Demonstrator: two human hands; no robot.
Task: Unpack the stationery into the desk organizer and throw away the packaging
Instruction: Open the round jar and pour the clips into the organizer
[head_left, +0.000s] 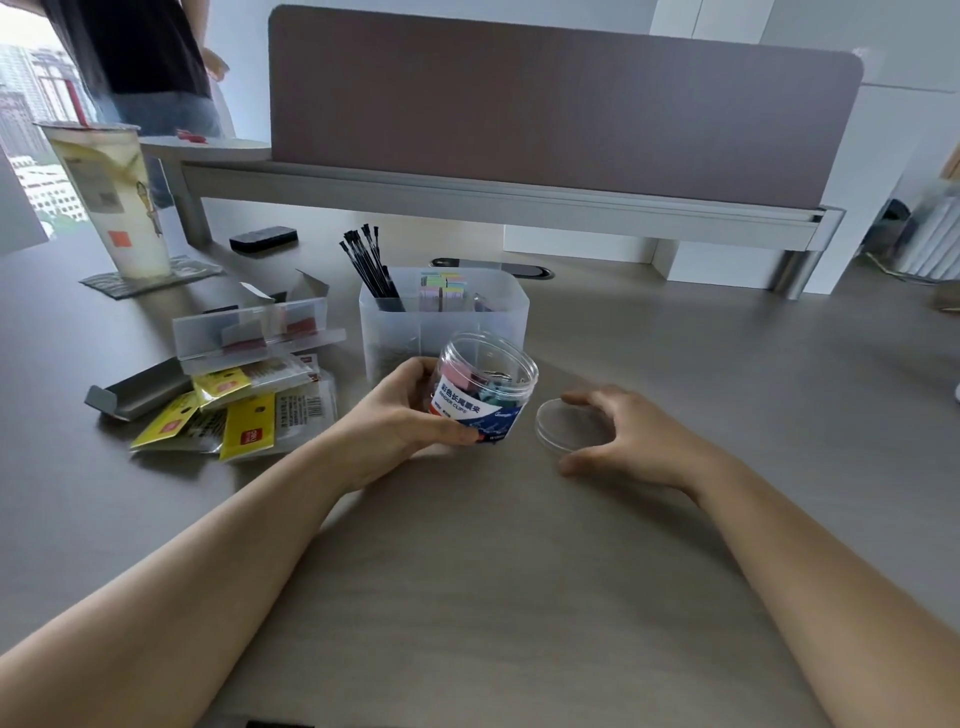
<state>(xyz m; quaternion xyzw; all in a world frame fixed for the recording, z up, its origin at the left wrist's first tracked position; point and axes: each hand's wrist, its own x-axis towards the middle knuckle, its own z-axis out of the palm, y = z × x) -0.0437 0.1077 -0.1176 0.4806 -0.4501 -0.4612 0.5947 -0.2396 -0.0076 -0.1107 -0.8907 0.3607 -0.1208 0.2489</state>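
Grey wood-grain desk (493, 597) fills the near view, and both bare forearms are stretched forward across it. At the centre, the left hand (400, 421) is wrapped round a clear plastic jar (483, 395) of coloured binder clips, fingers behind it and thumb across the blue-and-white label; the jar is tilted, its open mouth turned toward twelve o'clock. At three o'clock of the jar, just beside it, a clear round lid (569, 431) lies flat on the desk. The right hand (623, 441) is arched over this lid, fingers spread and loosely curved, with the thumb tip at its near edge and a fingertip at its far edge; whether the lid is truly gripped cannot be told.

At nine o'clock of the jar, a heap of packaging (234, 405) is seen: yellow-headed plastic bags, a flattened grey carton and a clear box. At twelve o'clock, just behind the jar, stands the translucent desk organizer (447, 327), in which black pens (369, 270) and pastel sticky notes (441, 291) are held upright.

Farther off at ten o'clock, a drink cup (114, 202) is set on a coaster, and a mauve partition screen (561, 104) closes the far edge of the desk. A person in dark clothes (135, 62) is standing beyond it at eleven o'clock by the window
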